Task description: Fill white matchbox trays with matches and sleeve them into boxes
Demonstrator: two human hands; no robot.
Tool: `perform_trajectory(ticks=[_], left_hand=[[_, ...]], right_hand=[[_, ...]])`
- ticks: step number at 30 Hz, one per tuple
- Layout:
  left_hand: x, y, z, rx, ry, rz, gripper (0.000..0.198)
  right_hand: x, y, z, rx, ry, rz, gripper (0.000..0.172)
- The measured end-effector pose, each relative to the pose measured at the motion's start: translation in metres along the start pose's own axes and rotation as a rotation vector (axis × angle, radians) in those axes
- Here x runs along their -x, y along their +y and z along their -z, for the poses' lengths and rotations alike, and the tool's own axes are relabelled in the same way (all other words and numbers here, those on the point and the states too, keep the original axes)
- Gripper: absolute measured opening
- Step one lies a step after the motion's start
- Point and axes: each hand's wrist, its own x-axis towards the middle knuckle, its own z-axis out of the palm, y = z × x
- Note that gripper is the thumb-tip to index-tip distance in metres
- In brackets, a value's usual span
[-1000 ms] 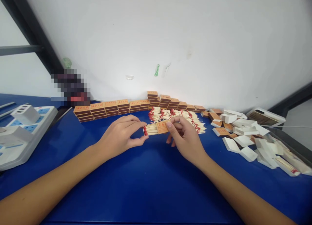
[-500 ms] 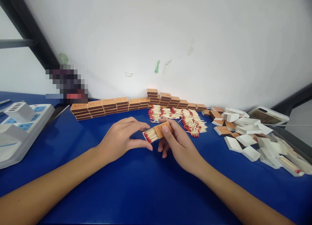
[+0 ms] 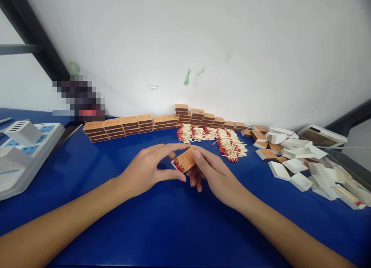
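Note:
A matchbox point(image 3: 186, 159) is tilted above the blue table, its orange sleeve covering most of the white tray. Red match heads show at its left end, where the tray still sticks out a little. My right hand point(image 3: 218, 175) grips the sleeve, thumb on top and fingers curled beneath. Around the tray end curves my left hand point(image 3: 147, 165), index finger along the far edge and thumb by the near edge; its other fingers are partly hidden behind the box. Beyond both hands lies a pile of loose matches point(image 3: 230, 142).
Stacked matchboxes point(image 3: 113, 128) line the wall. On the right are scattered white trays point(image 3: 300, 181) and orange sleeves point(image 3: 266, 154), one tray point(image 3: 349, 196) holding matches. A phone-like white object point(image 3: 323, 135) leans behind them. A power strip point(image 3: 43, 148) with plugs sits at left.
The tray has slid further into the sleeve, so only the match heads show now. My left hand has moved slightly right, closer around the box.

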Motion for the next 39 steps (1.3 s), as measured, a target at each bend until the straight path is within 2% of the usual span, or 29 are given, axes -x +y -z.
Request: perform_trajectory(ticks=[3, 7, 10, 14, 17, 20, 23, 27, 30, 33, 36, 39], left_hand=[[0.001, 0.000, 0.000, 0.021, 0.014, 0.037, 0.077], [0.000, 0.000, -0.001, 0.014, 0.026, -0.015, 0.075], [-0.001, 0.001, -0.001, -0.038, 0.050, -0.055, 0.070], [0.000, 0.000, 0.000, -0.171, 0.090, -0.141, 0.040], [-0.004, -0.005, 0.006, -0.271, 0.101, -0.170, 0.033], [-0.019, -0.017, 0.022, -0.353, 0.087, -0.080, 0.027], [-0.045, -0.039, 0.046, -0.453, 0.095, 0.042, 0.035], [-0.081, -0.076, 0.073, -0.572, 0.006, 0.089, 0.034], [-0.096, -0.096, 0.083, -0.583, -0.089, 0.171, 0.039], [-0.099, -0.104, 0.088, -0.546, -0.175, 0.256, 0.043], [-0.099, -0.102, 0.091, -0.523, -0.247, 0.294, 0.049], [-0.101, -0.099, 0.092, -0.500, -0.259, 0.319, 0.061]], right_hand=[[0.007, -0.002, -0.009, -0.006, -0.109, -0.010, 0.059], [0.011, -0.004, -0.011, 0.032, -0.171, 0.010, 0.056], [0.011, -0.002, -0.008, 0.070, -0.124, -0.006, 0.060], [0.009, 0.004, -0.005, 0.110, -0.009, -0.061, 0.070], [0.004, 0.006, -0.002, 0.146, -0.003, -0.050, 0.073], [-0.001, 0.007, 0.005, 0.314, 0.071, 0.041, 0.072], [-0.006, 0.010, 0.014, 0.506, 0.155, 0.116, 0.066], [-0.010, 0.015, 0.021, 0.594, 0.176, 0.145, 0.059], [-0.012, 0.016, 0.023, 0.615, 0.174, 0.167, 0.055], [-0.013, 0.013, 0.024, 0.641, 0.174, 0.184, 0.051], [-0.012, 0.010, 0.024, 0.671, 0.174, 0.183, 0.048], [-0.011, 0.008, 0.023, 0.687, 0.158, 0.176, 0.045]])
